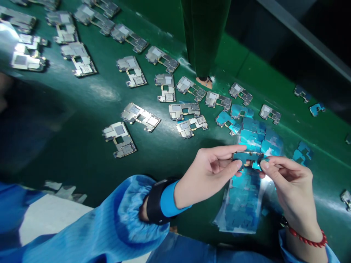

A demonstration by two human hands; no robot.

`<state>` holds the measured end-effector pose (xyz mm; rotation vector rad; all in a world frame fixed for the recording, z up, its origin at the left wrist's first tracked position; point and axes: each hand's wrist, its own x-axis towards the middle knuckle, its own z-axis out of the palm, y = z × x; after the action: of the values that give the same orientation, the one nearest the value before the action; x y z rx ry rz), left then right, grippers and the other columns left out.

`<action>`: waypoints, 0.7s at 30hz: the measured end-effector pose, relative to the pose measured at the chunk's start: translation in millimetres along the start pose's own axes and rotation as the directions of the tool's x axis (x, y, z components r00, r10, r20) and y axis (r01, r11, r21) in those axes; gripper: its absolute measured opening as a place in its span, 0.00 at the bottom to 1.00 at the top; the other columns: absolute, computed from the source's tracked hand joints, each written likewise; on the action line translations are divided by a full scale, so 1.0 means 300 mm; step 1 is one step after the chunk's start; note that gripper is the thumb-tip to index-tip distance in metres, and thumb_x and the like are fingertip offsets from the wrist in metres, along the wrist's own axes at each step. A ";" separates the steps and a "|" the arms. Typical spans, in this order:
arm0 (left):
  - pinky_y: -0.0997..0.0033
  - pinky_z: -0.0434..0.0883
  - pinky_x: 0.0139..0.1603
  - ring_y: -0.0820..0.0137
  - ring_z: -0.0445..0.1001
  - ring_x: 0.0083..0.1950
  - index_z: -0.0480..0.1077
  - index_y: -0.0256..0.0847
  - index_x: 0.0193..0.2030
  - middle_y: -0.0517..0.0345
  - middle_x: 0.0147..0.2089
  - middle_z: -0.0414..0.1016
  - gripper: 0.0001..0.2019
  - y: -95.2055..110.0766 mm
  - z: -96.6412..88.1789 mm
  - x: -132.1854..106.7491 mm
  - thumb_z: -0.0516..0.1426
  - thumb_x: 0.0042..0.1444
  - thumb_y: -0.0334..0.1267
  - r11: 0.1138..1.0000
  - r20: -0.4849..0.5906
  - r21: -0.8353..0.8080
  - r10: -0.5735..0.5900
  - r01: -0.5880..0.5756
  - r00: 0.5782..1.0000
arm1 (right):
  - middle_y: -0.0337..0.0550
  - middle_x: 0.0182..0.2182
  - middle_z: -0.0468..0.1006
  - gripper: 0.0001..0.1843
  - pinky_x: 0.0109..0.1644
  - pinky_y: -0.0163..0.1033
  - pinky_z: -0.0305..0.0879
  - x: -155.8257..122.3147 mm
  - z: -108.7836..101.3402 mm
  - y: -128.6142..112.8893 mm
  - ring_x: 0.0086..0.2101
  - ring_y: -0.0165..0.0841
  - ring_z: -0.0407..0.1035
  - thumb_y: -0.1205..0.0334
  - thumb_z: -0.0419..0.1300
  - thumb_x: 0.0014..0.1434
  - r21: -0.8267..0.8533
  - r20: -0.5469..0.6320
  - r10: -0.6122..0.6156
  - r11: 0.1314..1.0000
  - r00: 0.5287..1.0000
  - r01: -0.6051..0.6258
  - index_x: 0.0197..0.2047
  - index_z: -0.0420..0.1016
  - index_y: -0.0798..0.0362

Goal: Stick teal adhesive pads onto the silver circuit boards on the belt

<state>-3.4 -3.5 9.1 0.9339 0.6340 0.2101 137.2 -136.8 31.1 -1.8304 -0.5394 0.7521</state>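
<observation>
Head view: board (248, 156) edges in left hand (210, 177), right hand (292, 186); green mat (71, 157) leftward.

Glossy green belt (82, 153), shiny metal boards (119, 139)

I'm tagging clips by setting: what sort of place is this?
Probably an electronics assembly line. Many bare circuit boards lie spread on a green work surface, the left hand and right hand pinch one small board over a sheet of blue pieces, and the sleeve is a blue cleanroom-style smock.
</observation>
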 end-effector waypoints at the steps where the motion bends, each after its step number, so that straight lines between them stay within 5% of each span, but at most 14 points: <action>1: 0.71 0.81 0.36 0.69 0.80 0.31 0.75 0.33 0.55 0.61 0.26 0.76 0.20 -0.001 0.000 0.000 0.61 0.55 0.33 1.000 -0.001 0.001 0.001 -0.001 1.000 | 0.36 0.21 0.79 0.04 0.25 0.31 0.71 0.000 0.000 0.000 0.21 0.28 0.72 0.64 0.71 0.51 0.005 0.001 -0.001 1.000 1.000 0.001 0.33 0.83 0.46; 21: 0.73 0.80 0.35 0.67 0.82 0.32 0.75 0.32 0.54 0.51 0.34 0.84 0.19 -0.005 -0.006 0.001 0.62 0.55 0.34 0.998 -0.038 0.063 -0.005 0.007 0.999 | 0.36 0.21 0.80 0.04 0.24 0.31 0.73 -0.004 0.016 -0.004 0.20 0.29 0.74 0.64 0.72 0.50 -0.006 -0.026 -0.016 1.000 1.000 0.016 0.32 0.83 0.48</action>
<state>-4.3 -3.1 6.8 0.9903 0.6818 0.2039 132.9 -134.2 31.2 -1.8365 -0.5388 0.7157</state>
